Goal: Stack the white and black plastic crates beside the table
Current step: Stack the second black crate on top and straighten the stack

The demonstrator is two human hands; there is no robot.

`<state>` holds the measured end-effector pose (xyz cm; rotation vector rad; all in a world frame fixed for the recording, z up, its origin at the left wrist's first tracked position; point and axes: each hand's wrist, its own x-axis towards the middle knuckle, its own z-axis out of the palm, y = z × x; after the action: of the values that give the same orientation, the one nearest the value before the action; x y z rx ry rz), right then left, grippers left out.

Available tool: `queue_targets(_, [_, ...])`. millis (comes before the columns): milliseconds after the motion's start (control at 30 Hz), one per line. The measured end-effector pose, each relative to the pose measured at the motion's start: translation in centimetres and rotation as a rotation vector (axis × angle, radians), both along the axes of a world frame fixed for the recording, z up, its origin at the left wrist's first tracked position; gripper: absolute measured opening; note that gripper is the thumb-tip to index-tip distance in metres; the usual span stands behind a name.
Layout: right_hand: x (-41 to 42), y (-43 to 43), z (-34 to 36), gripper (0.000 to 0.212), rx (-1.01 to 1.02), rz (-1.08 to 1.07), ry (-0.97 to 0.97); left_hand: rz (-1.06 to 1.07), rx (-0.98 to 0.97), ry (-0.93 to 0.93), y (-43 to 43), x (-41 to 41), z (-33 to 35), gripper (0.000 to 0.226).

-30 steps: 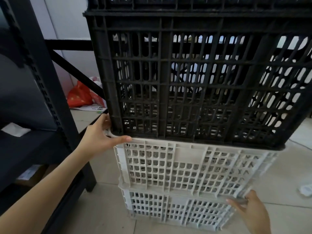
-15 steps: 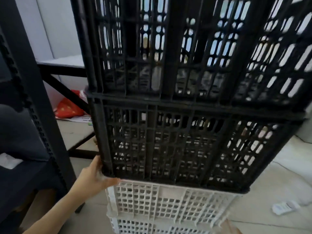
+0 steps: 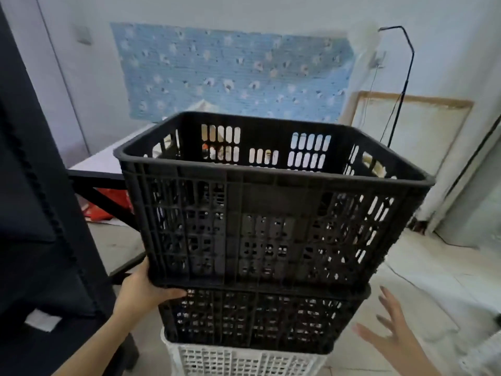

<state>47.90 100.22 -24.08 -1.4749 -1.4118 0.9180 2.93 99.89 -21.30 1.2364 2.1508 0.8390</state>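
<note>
Beside the desk (image 3: 95,165), upper black crate (image 3: 271,202) sits on lower black crate (image 3: 252,318) over white crate (image 3: 244,360). Left hand (image 3: 141,291), fingers curled, grips its near-left bottom corner; right hand (image 3: 395,340), fingers spread and empty, hovers apart from its right side.

Left hand (image 3: 141,290) touches stacked black crates (image 3: 268,226); right hand (image 3: 393,335) spread, apart.
</note>
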Motion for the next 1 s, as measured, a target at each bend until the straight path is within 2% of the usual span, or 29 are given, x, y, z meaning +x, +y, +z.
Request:
queue_targets(33, [-0.9,0.6,0.9,0.112,-0.029,0.052,-0.031,0.019,-0.013,0.032,0.0,0.2,0.7,0.100])
queue_targets(100, [-3.2,1.7,1.7,0.105,-0.005,0.134,-0.043,0.045,-0.041,0.070,0.1,0.4,1.4,0.096])
queue_targets(267, [-4.6,2.5,0.5,0.088,-0.003,-0.118,-0.169,0.083,-0.164,0.163,0.1,0.6,3.2,0.089])
queue_targets(400, [-4.7,3.2,1.0,0.073,-0.048,-0.157,-0.290,0.099,-0.152,0.250,-0.1,0.7,3.0,0.083])
queue_targets(567, [-4.4,3.5,1.6,0.088,-0.062,-0.085,-0.369,0.052,-0.181,0.226,-0.2,0.4,3.1,0.094])
queue_targets(767, [-4.3,3.7,2.2,0.086,-0.149,-0.066,-0.307,0.027,-0.233,0.235,-0.2,0.5,4.1,0.095])
queue_targets(900, [-4.4,3.6,2.7,0.105,-0.167,-0.070,-0.286,0.034,-0.242,0.248,-0.1,0.4,4.2,0.093])
queue_targets(1000, [-4.1,3.5,2.2,0.094,-0.178,-0.073,-0.265,0.019,-0.239,0.175,0.2,-0.1,4.0,0.088])
